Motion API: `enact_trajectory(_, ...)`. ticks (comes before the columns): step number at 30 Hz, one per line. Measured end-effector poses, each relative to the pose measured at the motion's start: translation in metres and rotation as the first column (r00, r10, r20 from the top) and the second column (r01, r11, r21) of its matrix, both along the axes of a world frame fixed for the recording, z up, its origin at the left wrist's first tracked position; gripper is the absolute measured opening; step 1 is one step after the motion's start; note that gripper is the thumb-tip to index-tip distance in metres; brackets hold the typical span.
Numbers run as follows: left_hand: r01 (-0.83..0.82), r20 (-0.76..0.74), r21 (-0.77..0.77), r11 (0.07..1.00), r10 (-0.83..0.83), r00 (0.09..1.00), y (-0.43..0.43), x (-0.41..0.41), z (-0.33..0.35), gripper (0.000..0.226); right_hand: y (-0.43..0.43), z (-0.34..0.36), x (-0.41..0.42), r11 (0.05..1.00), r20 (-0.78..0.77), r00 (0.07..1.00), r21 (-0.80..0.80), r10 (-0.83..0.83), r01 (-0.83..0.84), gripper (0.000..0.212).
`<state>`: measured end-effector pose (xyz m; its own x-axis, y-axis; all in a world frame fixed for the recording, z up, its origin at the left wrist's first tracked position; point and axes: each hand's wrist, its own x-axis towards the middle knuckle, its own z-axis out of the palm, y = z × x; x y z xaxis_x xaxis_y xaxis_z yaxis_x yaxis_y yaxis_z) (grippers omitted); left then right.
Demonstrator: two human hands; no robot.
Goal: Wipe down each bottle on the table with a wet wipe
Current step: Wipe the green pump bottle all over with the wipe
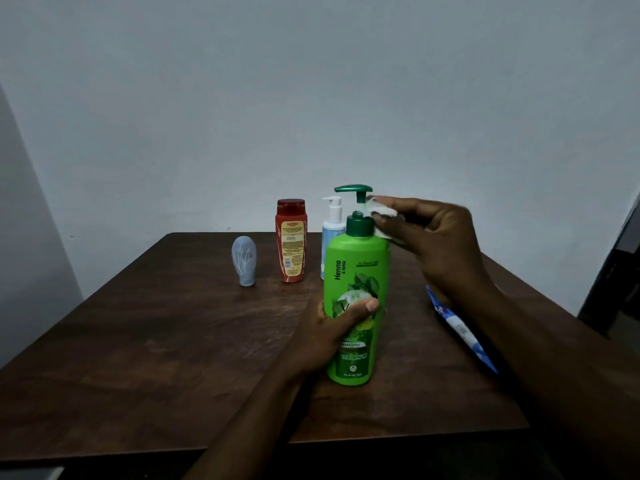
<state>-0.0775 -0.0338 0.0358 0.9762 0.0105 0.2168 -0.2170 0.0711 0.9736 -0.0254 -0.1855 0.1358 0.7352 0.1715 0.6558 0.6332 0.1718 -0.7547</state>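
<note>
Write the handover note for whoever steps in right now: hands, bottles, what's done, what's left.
Left hand grips the green shampoo bottle, upright on the table. Right hand pinches the wet wipe against its pump neck.
Red bottle, white pump bottle and small grey bottle stand behind; wipes pack lies to the right.
Done: cannot tell from this view. Left: finish the green one; check the other three.

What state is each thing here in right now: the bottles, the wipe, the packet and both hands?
green shampoo bottle: upright, gripped around its middle.
left hand: grips the green shampoo bottle.
wet wipe: bunched, pressed against that bottle's pump neck.
right hand: pinches the wet wipe.
red bottle: upright, cap shut, untouched.
white pump bottle: upright, partly hidden.
grey bottle: standing, untouched.
wipes packet: lying flat, partly hidden by the right arm.
</note>
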Motion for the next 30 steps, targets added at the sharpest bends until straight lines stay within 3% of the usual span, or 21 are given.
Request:
enact_trajectory(3, 0.005, -0.010, 0.010, 1.000, -0.005, 1.000, 0.000, 0.000, 0.000, 0.029, 0.004, -0.002, 0.002, 0.970, -0.218, 0.955, 0.177, 0.201, -0.164, 0.034)
enact_trajectory(11, 0.002, -0.006, 0.020, 1.000, -0.002, 1.000, 0.000, -0.003, 0.000, 0.031, 0.023, 0.039, 0.001, 0.844, -0.397, 0.749, 0.167, 0.531, -0.510, 0.045)
enact_trajectory(19, 0.016, 0.005, 0.019, 1.000, -0.016, 1.000, 0.001, -0.003, 0.001, 0.022, 0.026, 0.056, 0.009, 0.746, -0.506, 0.556, 0.347, 0.660, -0.569, 0.059)
enact_trajectory(27, 0.016, 0.009, 0.018, 1.000, -0.016, 1.000, 0.000, -0.003, 0.000, 0.032, -0.005, 0.053, 0.006, 0.859, -0.524, 0.681, 0.283, 0.512, -0.427, 0.061)
enact_trajectory(30, 0.018, 0.005, 0.005, 1.000, -0.018, 1.000, 0.000, -0.003, 0.000, 0.032, -0.006, 0.042, -0.006, 0.902, -0.474, 0.770, 0.283, 0.427, -0.326, 0.067)
